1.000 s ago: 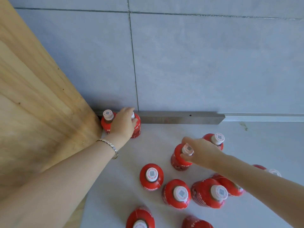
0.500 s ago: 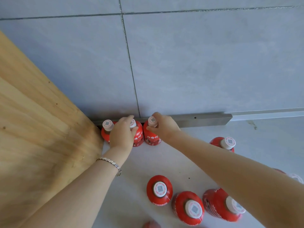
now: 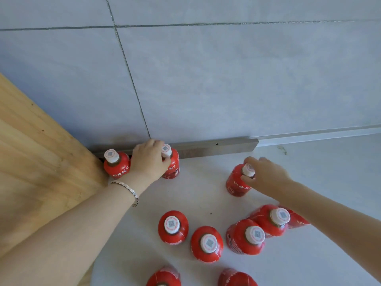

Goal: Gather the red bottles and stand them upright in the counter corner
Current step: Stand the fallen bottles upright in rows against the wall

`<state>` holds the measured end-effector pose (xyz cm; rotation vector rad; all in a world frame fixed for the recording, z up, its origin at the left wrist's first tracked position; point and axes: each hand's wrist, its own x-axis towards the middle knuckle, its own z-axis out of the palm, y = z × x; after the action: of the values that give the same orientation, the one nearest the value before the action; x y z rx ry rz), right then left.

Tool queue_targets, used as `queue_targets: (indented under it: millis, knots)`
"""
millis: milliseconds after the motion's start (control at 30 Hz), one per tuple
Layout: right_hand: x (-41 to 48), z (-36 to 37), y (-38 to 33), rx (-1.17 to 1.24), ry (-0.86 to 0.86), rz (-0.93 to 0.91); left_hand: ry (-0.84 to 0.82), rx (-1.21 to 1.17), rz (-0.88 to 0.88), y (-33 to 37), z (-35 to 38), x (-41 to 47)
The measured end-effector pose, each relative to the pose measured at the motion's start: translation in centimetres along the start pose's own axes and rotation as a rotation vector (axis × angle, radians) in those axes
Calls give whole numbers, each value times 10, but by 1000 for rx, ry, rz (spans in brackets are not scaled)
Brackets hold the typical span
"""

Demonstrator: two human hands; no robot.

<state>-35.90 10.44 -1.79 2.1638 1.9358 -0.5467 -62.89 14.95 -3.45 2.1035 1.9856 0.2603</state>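
Note:
Red bottles with white caps stand on the white counter (image 3: pixel 206 195). One corner bottle (image 3: pixel 116 165) stands against the wooden panel. My left hand (image 3: pixel 148 161) is closed over a bottle beside it, hiding that bottle almost fully. Another upright bottle (image 3: pixel 173 166) touches the hand's right side, by the wall. My right hand (image 3: pixel 266 176) grips the neck and cap of a separate upright bottle (image 3: pixel 237 182) further right. Several more bottles, such as one upright bottle (image 3: pixel 173 227) and a second (image 3: pixel 207 243), stand nearer to me.
A wooden panel (image 3: pixel 41 172) forms the left side of the corner. Grey wall tiles (image 3: pixel 226 89) and a metal strip (image 3: pixel 216 146) close the back. Two more bottles are cut off by the bottom edge, one of them here (image 3: pixel 164 278).
My right hand has let go of the bottle it set in the corner row, moved right and taken hold of another one. My left hand stayed in the corner.

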Motion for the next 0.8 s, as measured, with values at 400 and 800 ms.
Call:
queue_targets:
  millis: [400,800]
  knots:
    - [47,1,-89,565,74,-120,-52,-105,-85,5,8,8]
    - [53,17,-106,671,-45,-221,-34,-68,-90,7,8,9]
